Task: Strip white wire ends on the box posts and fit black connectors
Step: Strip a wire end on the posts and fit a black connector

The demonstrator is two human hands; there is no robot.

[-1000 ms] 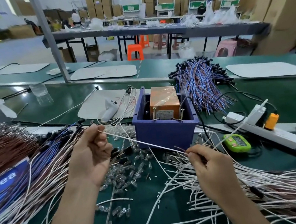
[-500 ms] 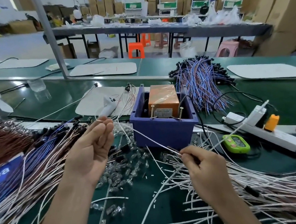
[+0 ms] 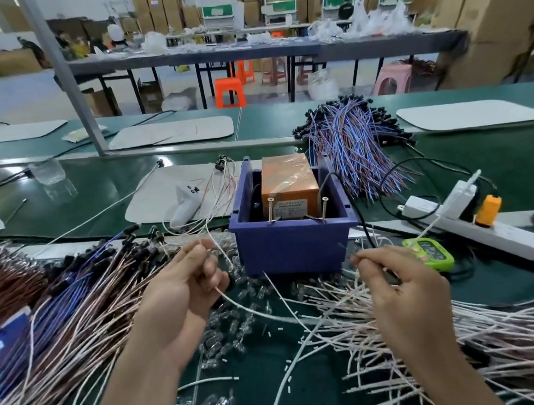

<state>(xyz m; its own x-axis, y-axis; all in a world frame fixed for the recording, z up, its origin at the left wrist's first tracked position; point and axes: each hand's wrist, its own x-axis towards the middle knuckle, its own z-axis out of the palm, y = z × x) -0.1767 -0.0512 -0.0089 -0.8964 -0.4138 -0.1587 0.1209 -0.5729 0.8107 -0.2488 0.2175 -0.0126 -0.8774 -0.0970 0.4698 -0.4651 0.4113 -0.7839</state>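
The left hand [image 3: 182, 290] is in front of the blue box [image 3: 292, 249], a little to the left of it. Its fingers are curled in, and they hold a white wire [image 3: 256, 313]. The wire comes out under the fingers and bends down and to the right, so its long way runs from left to right in front of the box. Its far end goes into the big pile of white wires [image 3: 490, 337] lying in front of the box on the right, and it gets lost there. The right hand [image 3: 407, 293] is in front of the right corner of the box. Its thumb and first finger pinch a thin wire [image 3: 346, 250], and the other fingers are curled. The dark tip of that wire points up and to the left, at the box. I cannot tell if it is the same wire. Two metal posts [image 3: 271, 210] stand up inside the box, by an orange block [image 3: 289, 177]. Little clear bulbs [image 3: 231, 341] lie on the green bench [image 3: 503, 171] between the hands, in front of the box. To the left of the box is a heap of brown and blue wires [image 3: 81, 297] with black connectors [image 3: 132, 246] on their ends. Behind the box on the right lies a bunch of blue and pink wires [image 3: 355, 150]. To the right of the box are a white power strip [image 3: 499, 234] and a green gadget [image 3: 429, 253].
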